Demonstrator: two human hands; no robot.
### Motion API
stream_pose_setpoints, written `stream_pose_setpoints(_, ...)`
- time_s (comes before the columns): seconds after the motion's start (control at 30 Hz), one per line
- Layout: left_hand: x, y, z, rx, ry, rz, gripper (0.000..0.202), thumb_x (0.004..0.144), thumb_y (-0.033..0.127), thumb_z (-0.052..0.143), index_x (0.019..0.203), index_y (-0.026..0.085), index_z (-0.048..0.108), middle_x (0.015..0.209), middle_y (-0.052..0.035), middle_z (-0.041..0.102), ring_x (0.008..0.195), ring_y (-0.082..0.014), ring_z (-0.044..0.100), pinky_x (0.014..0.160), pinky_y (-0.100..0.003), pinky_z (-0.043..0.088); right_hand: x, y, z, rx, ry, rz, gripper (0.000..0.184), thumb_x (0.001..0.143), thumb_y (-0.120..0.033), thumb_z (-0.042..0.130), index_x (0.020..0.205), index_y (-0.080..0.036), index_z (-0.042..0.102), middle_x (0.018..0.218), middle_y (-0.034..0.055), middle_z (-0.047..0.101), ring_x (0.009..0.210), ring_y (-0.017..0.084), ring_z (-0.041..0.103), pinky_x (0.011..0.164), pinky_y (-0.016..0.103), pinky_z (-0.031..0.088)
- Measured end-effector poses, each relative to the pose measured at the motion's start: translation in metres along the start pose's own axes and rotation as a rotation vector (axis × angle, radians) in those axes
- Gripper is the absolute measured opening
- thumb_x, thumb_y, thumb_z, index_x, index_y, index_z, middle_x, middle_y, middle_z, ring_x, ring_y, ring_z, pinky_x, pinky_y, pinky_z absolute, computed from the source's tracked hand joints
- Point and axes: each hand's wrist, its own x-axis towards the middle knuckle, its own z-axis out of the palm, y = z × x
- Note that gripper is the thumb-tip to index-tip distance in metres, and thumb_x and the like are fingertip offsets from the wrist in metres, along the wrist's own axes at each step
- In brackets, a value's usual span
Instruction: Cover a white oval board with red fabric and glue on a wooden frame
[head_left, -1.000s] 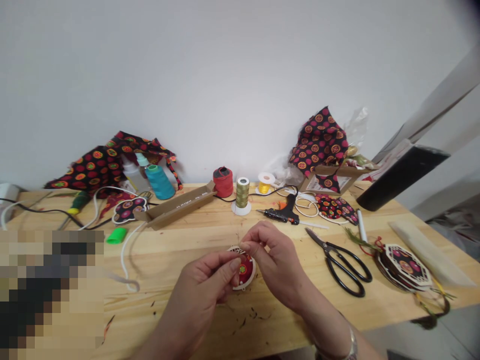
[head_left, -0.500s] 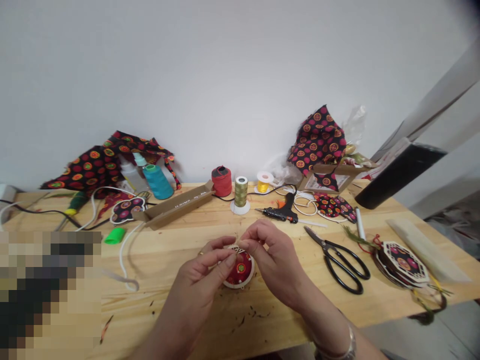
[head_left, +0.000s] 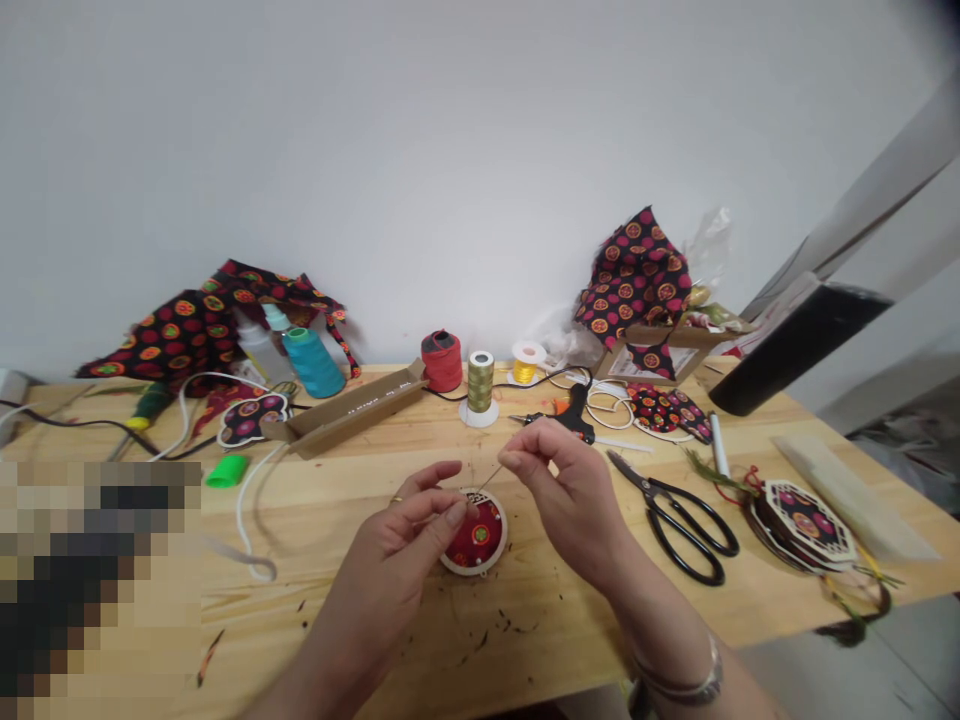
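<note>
Over the front middle of the table, my left hand (head_left: 401,560) pinches the upper left edge of a round ornament (head_left: 484,545). The ornament has dark red patterned cloth inside a pale rim, with a cut-out lattice at its top. My right hand (head_left: 574,500) is up and to the right of it, thumb and forefinger pressed together on a thin thread (head_left: 491,479). This thread slants tautly down to the ornament's top. Its lower end is hidden by my left fingers.
Black-handled scissors (head_left: 686,520) lie right of my hands, with a stack of octagonal ornaments (head_left: 806,525) beyond. Behind stand a glue gun (head_left: 574,415), a green thread spool (head_left: 481,385), a red spool (head_left: 441,362) and a long cardboard box (head_left: 360,412). A green cap (head_left: 227,470) lies left.
My right hand has drawn away from the ornament, up and to the right, and a stretched thread now shows between them. My left hand still grips the ornament.
</note>
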Motion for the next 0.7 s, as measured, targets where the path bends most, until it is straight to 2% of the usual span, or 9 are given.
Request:
stream_pose_setpoints(0.17,0.006,0.002,-0.001,0.029,0.011,-0.011,0.022,0.08,0.039,0.059,0.072,0.023,0.072,0.133,-0.0031,0.05,0.127,-0.0262,0.039,0.102,-0.038,0.031,0.007,0.003,-0.014,-0.028,0.084,0.043,0.018,0.082,-0.02,0.055,0.064,-0.019,0.054,0.064,-0.0022,0.052,0.065,0.013,0.047,0.061,0.025,0.036)
stream_pose_setpoints(0.4,0.013,0.001,-0.005,0.061,0.068,-0.011,0.024,0.077,0.041,0.061,0.074,0.02,0.072,0.134,-0.005,0.05,0.125,-0.0264,0.042,0.095,-0.033,0.04,0.012,0.014,-0.034,-0.013,0.205,0.107,0.017,0.082,-0.028,0.055,0.068,-0.018,0.056,0.064,-0.0023,0.052,0.06,0.012,0.045,0.058,0.025,0.035)
stream_pose_setpoints(0.57,0.022,0.004,-0.004,0.122,0.088,0.019,0.023,0.076,0.04,0.061,0.072,0.02,0.072,0.131,-0.0072,0.051,0.12,-0.0274,0.047,0.094,-0.036,0.042,0.011,0.022,-0.045,-0.048,0.273,0.136,0.018,0.083,-0.032,0.054,0.071,-0.019,0.057,0.064,-0.0019,0.052,0.06,0.013,0.045,0.058,0.025,0.036)
stream_pose_setpoints(0.63,0.027,0.007,-0.003,0.17,0.089,0.033,0.023,0.075,0.039,0.061,0.068,0.02,0.072,0.129,-0.008,0.051,0.117,-0.0282,0.049,0.092,-0.038,0.044,0.009,0.028,-0.049,-0.172,0.239,0.122,0.02,0.084,-0.032,0.052,0.069,-0.019,0.056,0.062,-0.0015,0.051,0.06,0.014,0.045,0.057,0.026,0.036)
stream_pose_setpoints(0.7,0.032,0.009,-0.002,0.243,0.092,0.081,0.024,0.075,0.038,0.059,0.065,0.02,0.071,0.127,-0.0091,0.05,0.114,-0.0288,0.05,0.093,-0.041,0.043,0.006,0.035,-0.055,-0.379,0.124,0.084,0.024,0.084,-0.03,0.051,0.063,-0.02,0.057,0.061,0.0007,0.053,0.061,0.016,0.048,0.059,0.028,0.036)
